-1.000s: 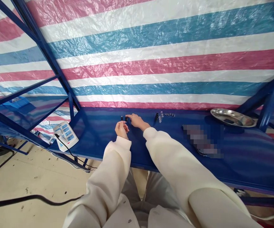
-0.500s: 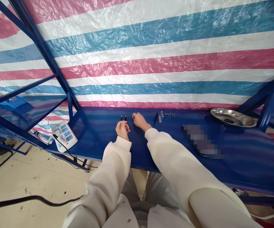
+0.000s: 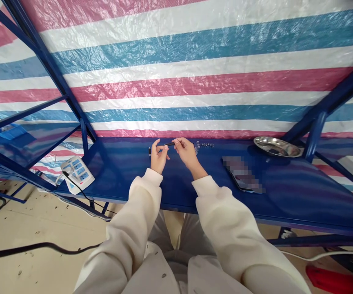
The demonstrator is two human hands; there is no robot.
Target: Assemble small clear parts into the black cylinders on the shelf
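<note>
Both hands are raised a little above the blue shelf. My right hand pinches a small black cylindrical piece by its right end. My left hand pinches toward the same piece's left end; what its fingertips grip is too small to make out. One small black piece stands upright on the shelf just left of my left hand. Several tiny clear and dark parts lie in a short row behind my right hand.
A phone-like flat object lies right of my hands. A metal dish sits at the back right by a blue post. A white power strip with a black cable rests on the shelf's left corner. A striped tarp forms the back wall.
My right hand has lifted one of the two black pieces off the shelf and holds it up between both hands. My left hand rose to meet it. The view shifted slightly right.
</note>
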